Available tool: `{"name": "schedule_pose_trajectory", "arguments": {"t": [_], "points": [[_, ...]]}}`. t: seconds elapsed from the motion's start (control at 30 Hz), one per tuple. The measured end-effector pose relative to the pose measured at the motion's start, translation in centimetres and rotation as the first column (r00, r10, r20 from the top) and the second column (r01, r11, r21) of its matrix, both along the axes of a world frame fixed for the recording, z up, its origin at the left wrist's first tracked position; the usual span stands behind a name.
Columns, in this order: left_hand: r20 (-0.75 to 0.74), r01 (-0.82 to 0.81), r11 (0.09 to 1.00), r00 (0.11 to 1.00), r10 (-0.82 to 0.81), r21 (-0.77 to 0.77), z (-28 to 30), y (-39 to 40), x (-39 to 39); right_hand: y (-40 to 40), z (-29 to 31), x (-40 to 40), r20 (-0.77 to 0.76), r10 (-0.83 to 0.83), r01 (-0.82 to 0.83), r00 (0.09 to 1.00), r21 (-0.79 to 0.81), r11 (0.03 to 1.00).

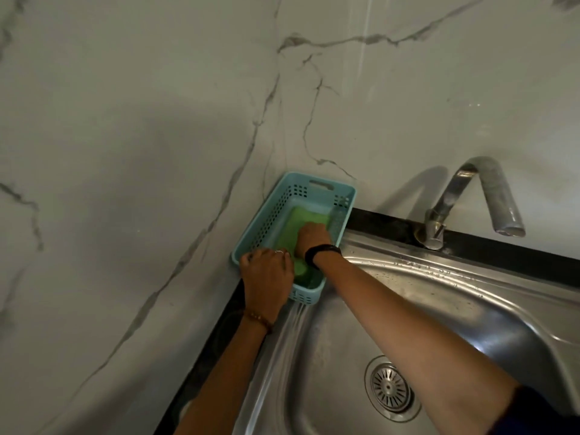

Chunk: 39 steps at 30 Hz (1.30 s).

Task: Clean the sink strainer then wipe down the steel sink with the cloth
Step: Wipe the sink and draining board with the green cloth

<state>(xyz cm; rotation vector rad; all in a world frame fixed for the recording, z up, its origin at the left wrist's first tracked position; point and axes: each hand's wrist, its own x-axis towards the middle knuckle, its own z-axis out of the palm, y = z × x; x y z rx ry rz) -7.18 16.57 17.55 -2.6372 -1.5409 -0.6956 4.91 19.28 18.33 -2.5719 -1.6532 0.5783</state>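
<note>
A light blue plastic basket [273, 208] stands in the back left corner beside the steel sink [455, 296]. A green cloth [298, 224] lies inside it. My right hand [312, 238] reaches into the basket with fingers curled down on the cloth. My left hand [266, 274] grips the basket's near rim. The round metal strainer [389, 387] sits in the drain at the sink's bottom, apart from both hands.
A steel tap [470, 196] arches over the sink's back edge at right. Marble-patterned walls [157, 120] meet in the corner behind the basket. A dark counter strip [219, 334] runs along the sink's left and back sides.
</note>
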Motion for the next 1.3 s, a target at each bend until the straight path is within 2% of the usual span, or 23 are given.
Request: {"name": "schedule_pose_trajectory", "arguments": {"t": [0.07,0.17,0.2,0.23,0.27,0.3,0.37,0.4,0.43,0.47,0.5,0.57,0.6,0.67,0.73,0.83,0.9,1.0,1.1,1.17,1.23,1.27,1.3], "points": [[0.030,0.002,1.000,1.000,-0.003,0.031,-0.3,0.1,0.1,0.5,-0.4,0.0,-0.163,-0.156,0.160,0.974,0.013,0.987],[0.078,0.013,0.999,0.997,-0.016,0.037,-0.7,0.2,0.4,0.4,0.4,0.6,-0.409,-0.345,0.377,0.845,-0.003,0.926],[0.080,0.008,1.000,0.997,-0.007,-0.021,-0.7,0.2,0.5,0.3,1.0,0.6,-0.530,-0.402,0.461,0.747,-0.022,0.887],[0.088,-0.008,0.994,0.996,0.017,-0.108,-0.8,0.4,0.7,0.1,1.7,0.6,-0.662,-0.441,0.557,0.606,-0.043,0.830],[0.088,-0.019,0.982,0.995,0.036,-0.186,-0.8,0.5,0.6,-0.2,2.3,0.6,-0.753,-0.432,0.610,0.496,-0.052,0.790],[0.082,-0.017,0.976,0.996,0.035,-0.216,-0.7,0.6,0.6,-0.6,3.0,0.6,-0.804,-0.392,0.622,0.447,-0.036,0.782],[0.127,0.037,0.967,0.992,-0.005,-0.252,-0.2,0.5,0.2,-2.3,4.1,0.5,-0.875,-0.270,0.620,0.401,0.042,0.784],[0.236,0.095,0.947,0.972,-0.021,-0.307,0.5,0.3,0.0,-3.4,4.8,0.6,-0.905,-0.208,0.630,0.371,0.081,0.772],[0.392,0.172,0.911,0.920,-0.012,-0.376,1.2,0.2,-0.1,-4.3,5.4,0.5,-0.920,-0.144,0.634,0.364,0.132,0.762],[0.561,0.268,0.865,0.828,0.019,-0.425,1.7,0.0,-0.4,-5.0,5.8,0.4,-0.904,-0.089,0.622,0.418,0.214,0.753],[0.711,0.380,0.819,0.702,0.047,-0.429,2.8,-0.7,-0.2,-6.4,6.6,0.4,-0.858,-0.038,0.600,0.513,0.327,0.730],[0.858,0.534,0.726,0.491,0.152,-0.434,5.0,-2.3,0.3,-8.6,7.8,0.3,-0.706,0.082,0.464,0.703,0.543,0.700],[0.872,0.587,0.666,0.440,0.214,-0.459,5.9,-3.2,0.9,-9.9,8.6,0.3,-0.612,0.140,0.363,0.778,0.621,0.695],[0.861,0.672,0.539,0.400,0.314,-0.508,7.4,-4.7,2.3,-12.4,9.8,0.4,-0.484,0.259,0.184,0.836,0.692,0.698],[0.843,0.772,0.403,0.307,0.441,-0.492,8.0,-5.9,3.7,-14.1,10.8,0.8,-0.486,0.320,0.123,0.813,0.680,0.722],[0.731,0.886,0.230,0.159,0.664,-0.401,8.4,-7.8,5.3,-15.8,11.5,1.4,-0.620,0.305,0.222,0.723,0.626,0.748],[0.678,0.894,0.193,0.151,0.720,-0.405,8.1,-9.1,6.1,-16.9,11.2,1.4,-0.664,0.232,0.336,0.711,0.611,0.717],[0.611,0.862,0.110,0.256,0.749,-0.495,6.9,-10.8,7.3,-18.8,10.0,1.5,-0.704,0.135,0.492,0.697,0.607,0.624],[0.509,0.849,-0.010,0.326,0.797,-0.528,6.1,-12.4,8.2,-21.0,8.6,2.0,-0.756,0.078,0.585,0.650,0.564,0.583],[0.482,0.852,-0.051,0.344,0.806,-0.521,5.4,-13.2,8.6,-22.8,8.1,3.2,-0.826,0.082,0.674,0.558,0.509,0.535],[0.455,0.851,-0.079,0.353,0.818,-0.519,4.9,-13.6,8.4,-24.9,7.8,5.3,-0.909,0.111,0.790,0.401,0.404,0.461],[0.426,0.847,-0.093,0.355,0.832,-0.524,4.4,-13.5,8.2,-25.8,7.2,6.9,-0.932,0.176,0.854,0.317,0.361,0.375],[0.408,0.854,-0.095,0.338,0.848,-0.511,4.2,-13.7,7.9,-27.1,7.0,7.6,-0.932,0.173,0.881,0.319,0.359,0.307]]}}
